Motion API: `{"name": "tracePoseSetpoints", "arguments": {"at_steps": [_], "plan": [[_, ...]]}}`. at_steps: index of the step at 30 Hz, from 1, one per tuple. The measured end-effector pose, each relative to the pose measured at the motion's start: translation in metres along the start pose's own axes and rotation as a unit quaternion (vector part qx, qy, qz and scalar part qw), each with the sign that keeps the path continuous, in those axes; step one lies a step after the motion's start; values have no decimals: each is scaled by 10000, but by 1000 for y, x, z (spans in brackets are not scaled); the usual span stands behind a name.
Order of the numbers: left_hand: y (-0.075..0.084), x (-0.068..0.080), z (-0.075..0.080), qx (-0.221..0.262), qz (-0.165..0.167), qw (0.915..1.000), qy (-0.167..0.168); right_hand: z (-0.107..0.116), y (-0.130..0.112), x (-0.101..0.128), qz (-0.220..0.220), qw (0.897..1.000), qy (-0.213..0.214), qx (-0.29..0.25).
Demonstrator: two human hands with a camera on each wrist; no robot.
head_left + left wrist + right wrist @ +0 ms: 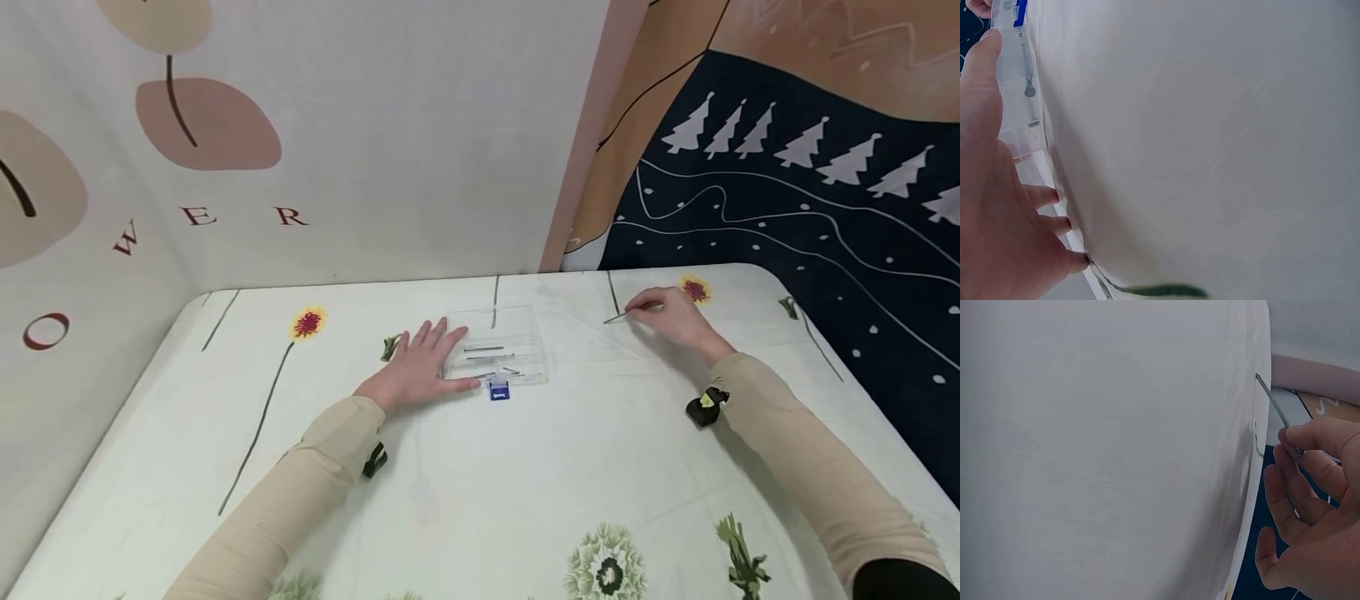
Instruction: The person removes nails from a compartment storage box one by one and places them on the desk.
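A clear plastic box (531, 335) with a blue latch (498, 390) lies on the cloth, several metal nails (487, 357) inside it. My left hand (420, 368) rests at the box's left side, fingers spread and straight, the thumb along its front edge. The left wrist view shows a round-headed nail (1028, 72) through the box wall. To the right of the box, my right hand (672, 321) pinches a long nail (1272, 403) near its head between thumb and fingers. The nail's point faces left, close above the cloth; whether it touches, I cannot tell.
A white cloth (525, 475) printed with flowers covers the table. Behind it hangs a pale printed curtain (405, 167), and a dark cloth with white trees (750, 192) is at the right. Black wrist straps (703, 410) sit at both sleeves.
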State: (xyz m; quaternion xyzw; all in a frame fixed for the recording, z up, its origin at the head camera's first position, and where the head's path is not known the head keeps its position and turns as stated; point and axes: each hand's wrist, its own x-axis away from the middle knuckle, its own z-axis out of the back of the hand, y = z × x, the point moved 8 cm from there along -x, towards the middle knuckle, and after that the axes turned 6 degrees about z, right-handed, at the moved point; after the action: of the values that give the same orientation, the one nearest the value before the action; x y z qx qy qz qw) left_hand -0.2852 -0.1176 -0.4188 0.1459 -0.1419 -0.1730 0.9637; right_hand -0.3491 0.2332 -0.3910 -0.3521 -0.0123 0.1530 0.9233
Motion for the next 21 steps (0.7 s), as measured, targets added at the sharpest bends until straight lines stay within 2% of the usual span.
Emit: {"name": "tracePoseSetpoints", "arguments": {"at_steps": [12,21], "plan": [[0,-1,-1,-36,35,10000,-14,6,10,-5,-167,9993,115,-301],[0,-2,-2,-61,83,9999,-59,6,5,-7,-210,9977,296,-574]]}}
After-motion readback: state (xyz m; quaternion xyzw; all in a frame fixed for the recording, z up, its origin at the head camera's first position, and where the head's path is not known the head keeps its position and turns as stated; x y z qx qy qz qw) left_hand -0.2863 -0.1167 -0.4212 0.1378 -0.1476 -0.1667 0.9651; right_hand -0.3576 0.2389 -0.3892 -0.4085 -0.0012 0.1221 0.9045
